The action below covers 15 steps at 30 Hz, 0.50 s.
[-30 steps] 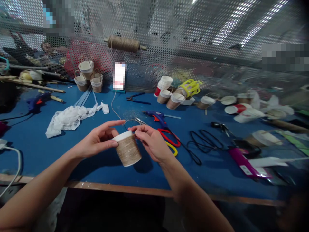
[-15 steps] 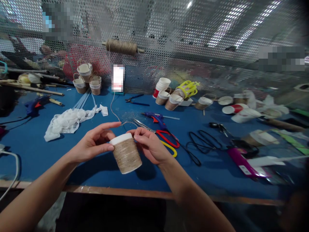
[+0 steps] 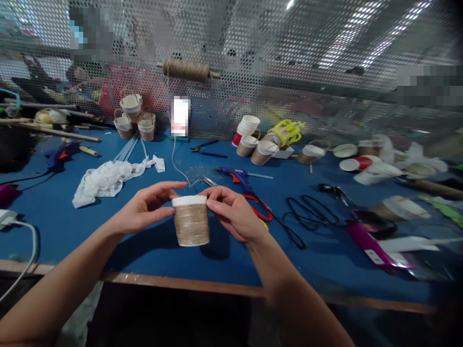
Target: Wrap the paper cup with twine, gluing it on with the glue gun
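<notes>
Twine-wrapped cup (image 3: 191,225) is held nearly upright between the left hand (image 3: 144,208) and right hand (image 3: 233,211), above the worktop (image 3: 155,262) near its front edge. The left, narrowly curled, holds one side of the white rim (image 3: 190,200); the right pinches the opposite side. Beyond lie loose twine (image 3: 174,161) and a glue gun (image 3: 237,177); a spool (image 3: 186,70) hangs above the back edge.

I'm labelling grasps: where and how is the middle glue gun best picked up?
Probably by the handle, coming from the near right: the glue gun lies on its side, nozzle pointing left, handle slanting nearward. The right hand would first have to release the cup.
</notes>
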Each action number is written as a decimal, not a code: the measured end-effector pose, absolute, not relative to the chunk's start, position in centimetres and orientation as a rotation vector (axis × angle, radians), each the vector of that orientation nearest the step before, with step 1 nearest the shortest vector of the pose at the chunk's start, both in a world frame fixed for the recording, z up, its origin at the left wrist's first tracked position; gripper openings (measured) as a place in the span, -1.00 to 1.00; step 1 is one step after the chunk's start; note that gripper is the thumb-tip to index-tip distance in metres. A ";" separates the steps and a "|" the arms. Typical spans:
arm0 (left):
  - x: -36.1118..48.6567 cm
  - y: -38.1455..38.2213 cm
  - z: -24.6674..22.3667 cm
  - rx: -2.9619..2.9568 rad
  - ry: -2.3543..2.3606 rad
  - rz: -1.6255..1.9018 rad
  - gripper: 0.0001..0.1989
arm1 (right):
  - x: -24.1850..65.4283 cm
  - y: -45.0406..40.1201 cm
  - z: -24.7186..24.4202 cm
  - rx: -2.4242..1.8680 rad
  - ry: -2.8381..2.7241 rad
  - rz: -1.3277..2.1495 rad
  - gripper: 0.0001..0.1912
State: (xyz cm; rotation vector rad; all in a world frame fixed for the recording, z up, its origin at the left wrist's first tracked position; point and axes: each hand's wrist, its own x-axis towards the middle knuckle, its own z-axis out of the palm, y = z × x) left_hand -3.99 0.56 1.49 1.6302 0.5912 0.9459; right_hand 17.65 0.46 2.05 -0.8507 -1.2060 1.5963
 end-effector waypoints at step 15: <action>-2.4 0.7 1.7 1.884 0.887 0.710 -0.82 | 17.0 0.0 1.8 -0.941 -1.731 1.273 -0.88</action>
